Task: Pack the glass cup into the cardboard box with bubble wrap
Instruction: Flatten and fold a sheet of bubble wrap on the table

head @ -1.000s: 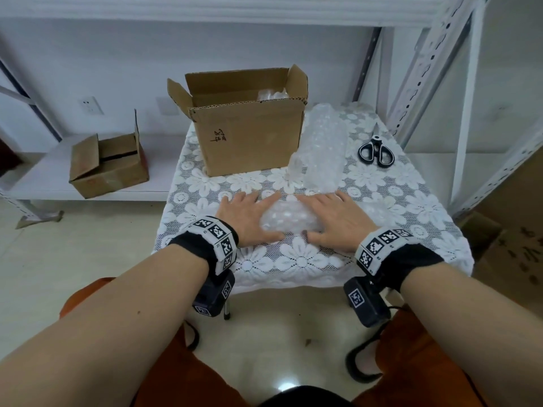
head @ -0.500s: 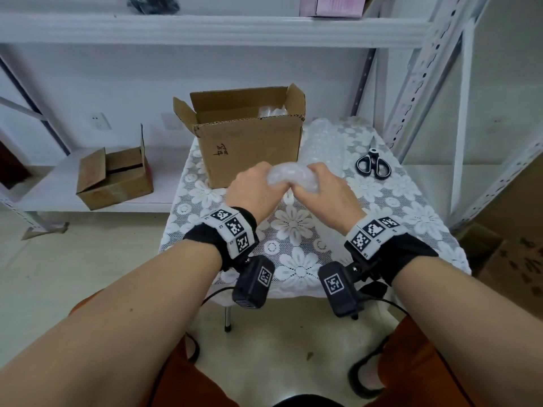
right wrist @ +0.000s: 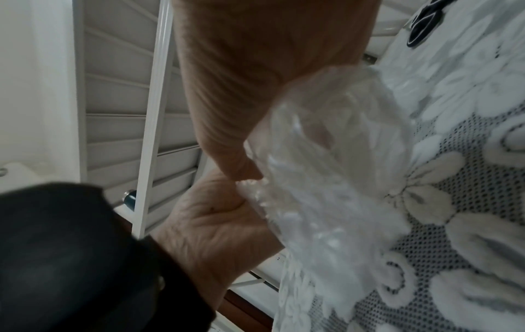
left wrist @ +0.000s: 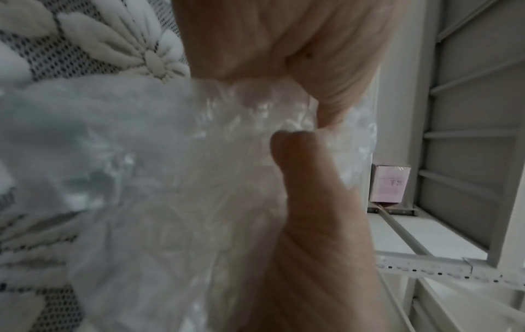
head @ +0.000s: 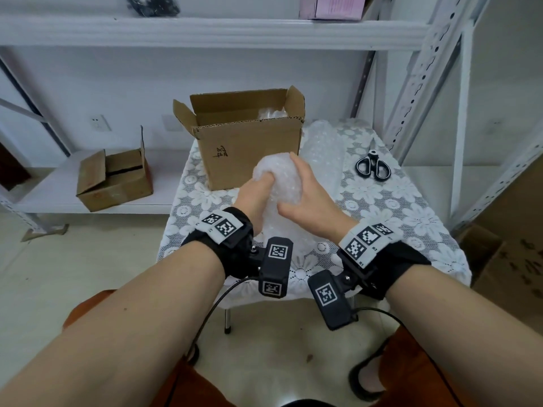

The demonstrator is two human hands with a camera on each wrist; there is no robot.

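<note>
Head view: a bubble-wrapped bundle (head: 277, 179), judged to contain the glass cup, is held above the worktop (head: 411, 207), just in front of the open cardboard box (head: 249, 148). The left hand (head: 255, 195) is curled against the bundle's left side, and the right hand (head: 305, 198) is wrapped over its right side and top. A loose roll of bubble wrap (head: 323, 148) lies beside the box, and scissors (head: 372, 167) lie further right. Some wrap is already seen inside the box.

Left wrist view: film is seen pinched between thumb and fingers (left wrist: 295, 146), gathered into folds. The glass itself cannot be made out through the layers.

Right wrist view: the wrap's free end is seen trailing down toward the lace cloth (right wrist: 468, 202), with the right thumb pressed at the fold.

For the step to be done well, the loose tail is best tucked or twisted shut before lowering. The bundle should be supported from both sides, squeezed only lightly, and set down into the cushioned box rather than dropped.
</note>
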